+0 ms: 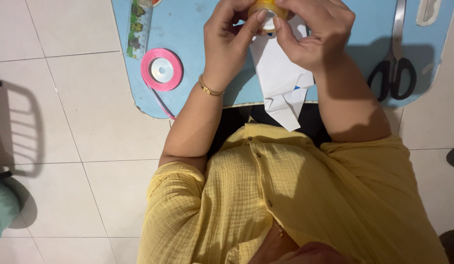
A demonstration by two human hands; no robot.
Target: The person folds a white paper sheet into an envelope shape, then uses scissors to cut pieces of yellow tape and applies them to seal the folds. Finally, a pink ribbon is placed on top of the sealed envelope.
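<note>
Overhead, glossy round tape roll [267, 12], creased paper [281, 80].

Left hand [230, 39] and right hand [315, 34] raised together, fingers pinching

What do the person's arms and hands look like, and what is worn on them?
Both forearms are bare. The left hand has a thin gold bangle at the wrist; the right hand wears nothing visible. Short crinkled yellow shirt sleeves end near the elbows.

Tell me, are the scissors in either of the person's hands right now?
No, the scissors lie untouched on the blue table, while the left hand and right hand both hold a roll of tape.
</note>
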